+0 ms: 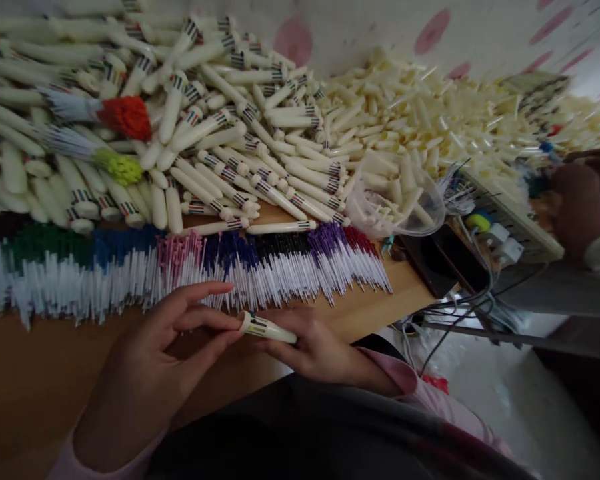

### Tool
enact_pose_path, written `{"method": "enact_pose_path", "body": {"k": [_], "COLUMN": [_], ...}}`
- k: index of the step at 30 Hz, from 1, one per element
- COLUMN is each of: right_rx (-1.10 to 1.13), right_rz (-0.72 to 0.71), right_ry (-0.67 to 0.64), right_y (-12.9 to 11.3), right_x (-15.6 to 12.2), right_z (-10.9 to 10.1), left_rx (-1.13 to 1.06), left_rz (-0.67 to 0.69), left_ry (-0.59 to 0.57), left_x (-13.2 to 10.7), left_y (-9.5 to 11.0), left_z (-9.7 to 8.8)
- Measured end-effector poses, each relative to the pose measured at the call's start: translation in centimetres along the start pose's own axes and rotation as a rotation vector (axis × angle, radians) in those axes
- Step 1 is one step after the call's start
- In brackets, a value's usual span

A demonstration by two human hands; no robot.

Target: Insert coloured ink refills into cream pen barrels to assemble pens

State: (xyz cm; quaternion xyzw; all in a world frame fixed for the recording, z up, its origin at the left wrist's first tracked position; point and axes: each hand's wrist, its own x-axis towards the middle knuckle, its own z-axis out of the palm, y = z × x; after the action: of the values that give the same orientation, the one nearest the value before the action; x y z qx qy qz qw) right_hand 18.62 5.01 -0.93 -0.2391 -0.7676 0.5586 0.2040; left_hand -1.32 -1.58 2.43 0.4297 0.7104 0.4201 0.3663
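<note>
A cream multicolour pen lies across my right hand, whose fingers are closed round its barrel. Its slotted end, with dark and yellow-green sliders, points left. My left hand pinches that end between thumb and fingertips. Just beyond my hands runs a row of ink refills with white tubes and coloured heads: green refills, blue refills, pink refills, black refills, purple refills and red refills.
Many multicolour pens are heaped behind the refills, with red-headed refills and yellow-headed refills on top. A clear plastic tub holds cream parts. Loose cream barrels pile up beyond it. Phones and cables lie at the wooden table's right edge.
</note>
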Motion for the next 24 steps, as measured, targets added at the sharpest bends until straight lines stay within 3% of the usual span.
{"method": "enact_pose_path", "body": {"k": [3, 5, 11, 14, 18, 21, 24], "right_rx": [0.022, 0.028, 0.012, -0.022, -0.102, -0.189, -0.285], "right_rz": [0.019, 0.032, 0.035, 0.034, 0.026, 0.014, -0.011], "right_ry": [0.026, 0.027, 0.037, 0.089, 0.158, 0.178, 0.200], "right_y": [0.1, 0.2, 0.5, 0.6, 0.8, 0.9, 1.3], "right_x": [-0.1, -0.2, -0.4, -0.5, -0.5, -0.4, -0.5], "right_z": [0.0, -0.1, -0.1, 0.0, 0.0, -0.1, -0.3], "left_rx": [0.055, 0.074, 0.100, 0.110, 0.026, 0.028, 0.284], "left_rz": [0.029, 0.077, 0.416, 0.455, 0.450, 0.424, 0.353], "left_ry": [0.127, 0.148, -0.097, -0.158, -0.140, -0.127, 0.047], "left_x": [-0.6, -0.6, 0.9, 1.0, 0.3, 0.2, 0.8], "left_y": [0.2, 0.3, -0.4, -0.4, 0.2, 0.5, 0.2], "left_z": [0.5, 0.7, 0.3, 0.6, 0.9, -0.9, -5.2]}}
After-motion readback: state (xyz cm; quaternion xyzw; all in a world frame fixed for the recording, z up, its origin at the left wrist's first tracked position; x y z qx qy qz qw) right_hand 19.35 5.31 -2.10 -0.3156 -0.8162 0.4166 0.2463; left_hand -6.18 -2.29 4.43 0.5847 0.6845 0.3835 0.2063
